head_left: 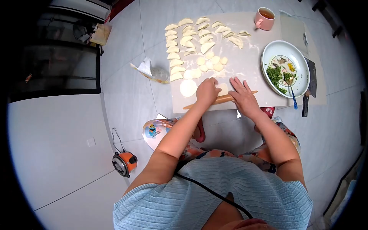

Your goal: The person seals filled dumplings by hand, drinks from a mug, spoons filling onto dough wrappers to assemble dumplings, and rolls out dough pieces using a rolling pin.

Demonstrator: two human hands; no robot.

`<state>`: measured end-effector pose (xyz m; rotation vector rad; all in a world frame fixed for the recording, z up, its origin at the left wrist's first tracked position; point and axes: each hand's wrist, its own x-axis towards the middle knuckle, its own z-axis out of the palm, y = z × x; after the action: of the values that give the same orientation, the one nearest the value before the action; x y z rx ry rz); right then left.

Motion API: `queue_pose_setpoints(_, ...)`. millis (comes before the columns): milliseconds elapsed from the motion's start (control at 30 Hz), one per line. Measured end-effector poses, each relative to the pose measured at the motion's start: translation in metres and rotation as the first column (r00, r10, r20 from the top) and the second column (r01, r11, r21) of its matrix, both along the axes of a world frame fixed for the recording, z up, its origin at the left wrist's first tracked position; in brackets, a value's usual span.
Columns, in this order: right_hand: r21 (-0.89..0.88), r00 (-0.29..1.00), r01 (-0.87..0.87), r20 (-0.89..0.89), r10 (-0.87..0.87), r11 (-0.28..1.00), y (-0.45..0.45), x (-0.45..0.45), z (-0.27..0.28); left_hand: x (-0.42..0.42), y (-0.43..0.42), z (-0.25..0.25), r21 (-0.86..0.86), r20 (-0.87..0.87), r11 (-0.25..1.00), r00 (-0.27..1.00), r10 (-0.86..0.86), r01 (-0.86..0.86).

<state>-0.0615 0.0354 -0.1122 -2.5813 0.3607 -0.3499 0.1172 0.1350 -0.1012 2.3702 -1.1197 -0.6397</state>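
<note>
My left hand [207, 93] is closed, its fingers curled at the edge of a dough wrapper [222, 89] on the pale board. My right hand [244, 96] lies flat with fingers stretched out, its palm over a wooden rolling pin [224, 99]. The pin slants across the front of the board, and its left part passes by my left hand. A rolled round wrapper [188, 88] lies just left of my left hand. Beyond both hands are several small flattened dough discs [210, 55]. Folded dumplings [173, 49] stand in rows farther back.
On the right are a white bowl [304, 71] with chopped greens and a blue-handled spoon [294, 102], and a cleaver [305, 103] partly under the bowl. A pink cup [264, 19] stands at the back. An open bag [151, 73] is by the left edge; an orange appliance [126, 163] is lower left.
</note>
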Motion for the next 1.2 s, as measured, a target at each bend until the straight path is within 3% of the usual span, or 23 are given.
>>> queue_pose_setpoints(133,0.022,0.998,-0.018,0.068,0.017,1.000,-0.008,-0.005,0.008,0.007,-0.002,0.003,0.082,0.052,0.994,0.996,-0.076,0.071)
queue_pose_setpoints(200,0.023,0.999,-0.013,0.053,0.012,1.000,-0.014,-0.011,0.013,0.009,0.003,0.007,-0.044,-0.137,0.998,0.989,-0.057,0.052)
queue_pose_setpoints(233,0.021,0.999,-0.011,0.035,0.010,1.000,-0.018,-0.014,0.014,0.011,0.005,0.009,-0.042,-0.134,0.998,0.989,-0.062,0.056)
queue_pose_setpoints(300,0.027,0.999,0.003,0.043,-0.004,1.000,-0.024,-0.020,0.014,0.013,0.007,0.011,-0.070,-0.471,0.955,0.854,0.222,-0.287)
queue_pose_setpoints(333,0.032,0.999,0.013,0.050,-0.014,0.999,-0.025,-0.022,0.014,0.011,0.009,0.012,-0.069,-0.468,0.956,0.855,0.222,-0.286)
queue_pose_setpoints(400,0.029,0.999,0.028,0.041,-0.029,0.999,-0.027,-0.027,0.016,0.006,0.013,0.015,-0.046,-0.619,0.820,0.661,0.425,-0.571)
queue_pose_setpoints(467,0.023,0.998,0.042,0.038,-0.043,0.999,-0.030,-0.028,0.018,0.011,0.024,-0.004,-0.088,-0.585,0.827,0.701,0.408,-0.555)
queue_pose_setpoints(533,0.036,0.998,0.050,0.029,-0.052,0.998,-0.031,-0.029,0.017,0.008,0.030,0.001,-0.373,-0.165,0.843,0.922,0.351,-0.388)
queue_pose_setpoints(567,0.039,0.998,0.051,0.029,-0.052,0.998,-0.031,-0.030,0.016,0.008,0.031,0.002,-0.371,-0.164,0.844,0.922,0.351,-0.388)
queue_pose_setpoints(633,0.022,0.999,0.044,0.021,-0.044,0.999,-0.033,-0.030,0.016,0.003,0.028,0.018,-0.369,0.143,0.909,0.954,0.263,-0.195)
queue_pose_setpoints(667,0.022,0.999,0.043,0.023,-0.043,0.999,-0.033,-0.030,0.015,0.001,0.029,0.014,-0.370,0.144,0.908,0.954,0.264,-0.195)
queue_pose_setpoints(733,0.029,0.999,0.040,0.005,-0.040,0.999,-0.033,-0.030,0.015,-0.007,0.028,0.007,-0.454,0.209,0.891,0.974,0.090,0.015)
queue_pose_setpoints(800,0.018,0.999,0.035,0.006,-0.035,0.999,-0.034,-0.030,0.017,-0.008,0.032,0.000,-0.370,0.153,0.929,0.986,0.067,-0.006)
queue_pose_setpoints(867,0.010,1.000,0.031,-0.001,-0.031,0.999,-0.033,-0.032,0.017,-0.008,0.036,-0.013,-0.297,0.257,0.946,0.965,-0.049,0.127)
queue_pose_setpoints(1000,0.001,1.000,0.027,0.016,-0.027,1.000,-0.035,-0.032,0.014,-0.033,0.049,-0.011,-0.108,0.260,0.952,0.932,-0.252,0.287)
queue_pose_setpoints(1067,-0.002,1.000,0.019,0.000,-0.019,1.000,-0.033,-0.031,0.012,-0.041,0.055,-0.011,-0.118,0.112,0.922,0.928,-0.356,0.368)
queue_pose_setpoints(1133,0.066,1.000,0.021,0.017,-0.022,0.998,-0.032,-0.030,0.009,-0.041,0.057,-0.008,-0.167,0.024,0.918,0.933,-0.360,0.358)
queue_pose_setpoints(1200,0.094,1.000,0.023,-0.014,-0.022,0.995,-0.030,-0.026,0.005,-0.034,0.062,-0.010,-0.163,0.158,0.942,0.950,-0.268,0.293)
